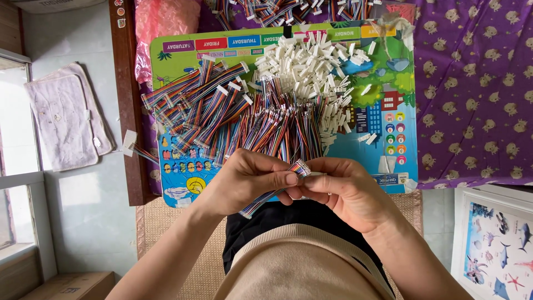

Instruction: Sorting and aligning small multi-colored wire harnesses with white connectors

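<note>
While both hands meet in front of the body, these lines tell how things stand:

Left hand (pixel 247 180): closed in a pinch, thumb over fingers, on a short ribbon cable (pixel 277 189); the cable runs from under the palm up to the thumb tip, so its wire end points toward the other hand.

Right hand (pixel 344 191): also closed in a pinch, fingertips touching the same wire end; I cannot tell whether a small white part is between its fingers, they hide it.

Ribbon cable: many colours, held low and close to the body, just in front of the board edge, probably so the fine end stays steady and easy to see.

Board (pixel 388 111): a colourful children's board lying on the purple cloth (pixel 477 83); it serves as a flat tray for the parts.

Cable pile (pixel 233 111): many similar cables spread across the left and middle of the board, near the hands and easy to pick.

White connectors (pixel 311 66): a loose heap further up on the board, touching the cable pile, a few scattered to the right.

More cables (pixel 277 11): another pile beyond the top edge of the board, well apart from the hands.

Towel (pixel 61 116): pale, on the floor at the left, not in use.
</note>
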